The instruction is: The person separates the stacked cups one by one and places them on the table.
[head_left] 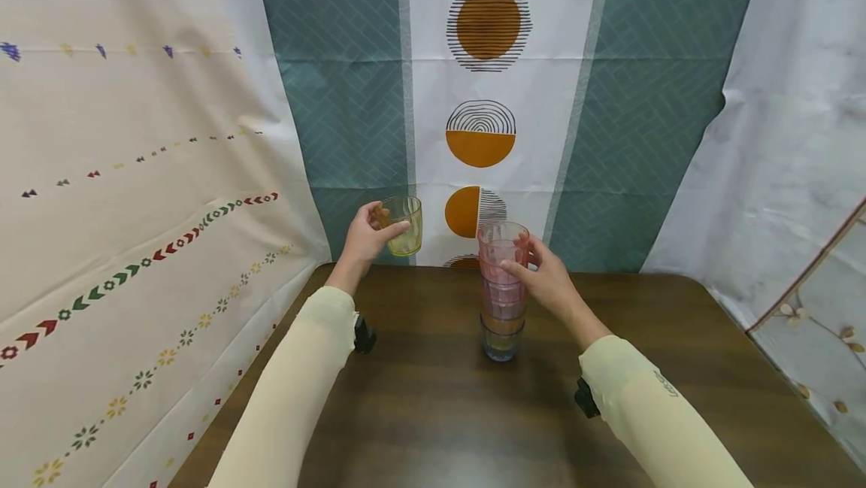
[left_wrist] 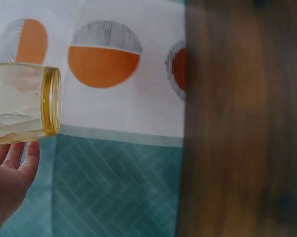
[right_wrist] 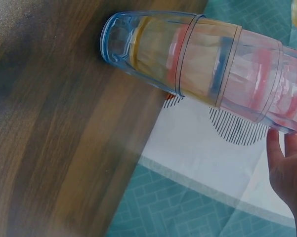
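In the head view my left hand [head_left: 367, 236] holds a clear yellow cup [head_left: 404, 228] by its side, thumb in front and fingers behind, raised above the table's far edge. The left wrist view shows the yellow cup's thick amber base [left_wrist: 51, 101] with my fingers below it. My right hand [head_left: 544, 274] grips the pink cup [head_left: 503, 236] at the top of a tall stack of nested see-through cups. Further down the stack are more tinted cups, with a blue cup [right_wrist: 119, 42] lowest. That blue base is right at the wooden tabletop.
The brown wooden table [head_left: 419, 405] spreads below both hands. A hanging cloth [head_left: 338, 97] with green bands and orange circles stands behind it. Patterned cloth [head_left: 155, 172] borders the left side, and a pale marbled cloth [head_left: 778, 172] the right.
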The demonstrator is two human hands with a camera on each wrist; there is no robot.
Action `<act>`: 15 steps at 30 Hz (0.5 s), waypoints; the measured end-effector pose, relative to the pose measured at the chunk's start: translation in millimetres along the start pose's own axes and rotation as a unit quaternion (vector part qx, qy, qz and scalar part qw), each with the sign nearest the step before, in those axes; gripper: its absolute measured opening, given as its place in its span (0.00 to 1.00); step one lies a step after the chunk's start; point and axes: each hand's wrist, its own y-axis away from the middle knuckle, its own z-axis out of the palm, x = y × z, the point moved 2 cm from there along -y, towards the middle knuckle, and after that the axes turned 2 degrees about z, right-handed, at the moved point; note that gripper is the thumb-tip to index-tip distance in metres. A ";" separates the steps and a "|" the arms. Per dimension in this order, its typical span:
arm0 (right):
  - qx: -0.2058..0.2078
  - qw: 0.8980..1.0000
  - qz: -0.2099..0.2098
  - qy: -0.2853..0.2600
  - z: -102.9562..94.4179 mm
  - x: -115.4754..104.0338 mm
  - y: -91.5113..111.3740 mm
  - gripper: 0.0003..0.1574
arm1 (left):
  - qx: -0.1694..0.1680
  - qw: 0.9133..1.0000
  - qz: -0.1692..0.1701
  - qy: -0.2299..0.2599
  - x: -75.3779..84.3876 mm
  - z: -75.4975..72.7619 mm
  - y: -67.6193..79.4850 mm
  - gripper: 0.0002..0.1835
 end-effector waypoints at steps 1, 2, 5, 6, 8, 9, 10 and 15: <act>0.002 1.000 0.000 0.001 -0.1 0.2 0.9 0.50 | -0.001 1.000 -0.003 -0.004 -4.9 0.1 1.0 0.48; 0.004 1.000 0.000 0.002 -0.1 0.3 1.8 0.50 | -0.003 1.000 -0.005 -0.006 -9.7 0.4 2.0 0.48; 0.009 1.000 0.000 0.003 0.4 0.0 3.6 0.50 | -0.005 1.000 -0.011 -0.010 -24.9 1.6 4.2 0.48; 0.010 1.000 -0.001 0.002 0.7 -0.1 3.8 0.50 | -0.005 1.000 -0.012 -0.013 -29.6 2.3 5.1 0.49; 0.012 1.000 -0.003 0.000 1.3 0.0 3.6 0.50 | -0.004 1.000 -0.016 -0.019 -38.9 3.9 7.2 0.48; 0.013 1.000 -0.004 -0.001 1.5 0.2 3.3 0.50 | -0.002 1.000 -0.018 -0.020 -43.5 5.0 8.3 0.48; 0.013 1.000 -0.006 -0.001 1.7 0.5 3.1 0.50 | -0.001 1.000 -0.021 -0.023 -47.6 6.2 9.7 0.48; 0.011 1.000 -0.004 0.002 2.4 3.4 2.9 0.50 | 0.008 0.999 -0.037 -0.019 -67.9 15.3 16.0 0.48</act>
